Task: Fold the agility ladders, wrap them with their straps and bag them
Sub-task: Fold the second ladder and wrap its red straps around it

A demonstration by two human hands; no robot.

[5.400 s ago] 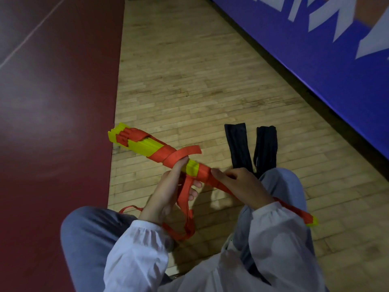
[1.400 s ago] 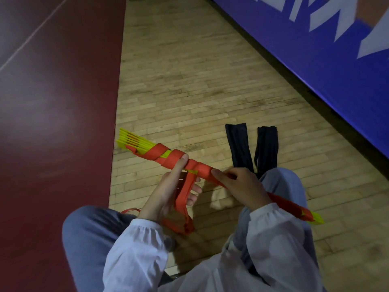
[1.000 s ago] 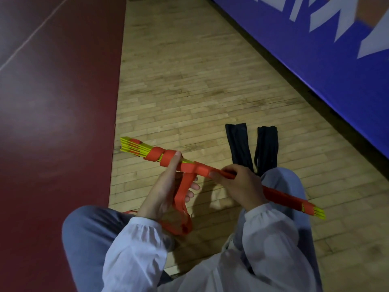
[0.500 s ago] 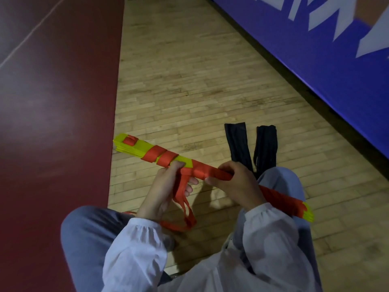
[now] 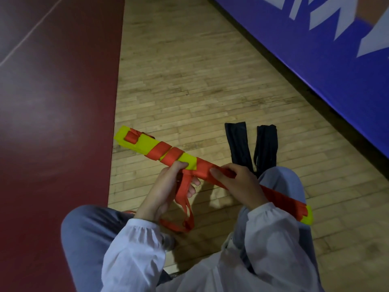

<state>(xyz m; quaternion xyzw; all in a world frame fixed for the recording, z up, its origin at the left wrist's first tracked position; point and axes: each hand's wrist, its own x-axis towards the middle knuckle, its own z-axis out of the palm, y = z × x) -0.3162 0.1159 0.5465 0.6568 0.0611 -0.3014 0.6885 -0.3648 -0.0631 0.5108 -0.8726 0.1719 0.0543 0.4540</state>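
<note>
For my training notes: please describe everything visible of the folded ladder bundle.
The folded ladder bundle is a long flat stack of yellow rungs, plastic by its look, wound with orange strap. It slants above the wooden floor, both yellow ends showing. The left hand and right hand grip its middle; loose strap hangs below.

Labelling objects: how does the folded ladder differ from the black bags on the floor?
The folded ladder is yellow, wound in orange strap; the black bags are plain. The ladder is held up by the left hand and right hand; the bags lie on the floor, untouched. Both are long and narrow.
</note>
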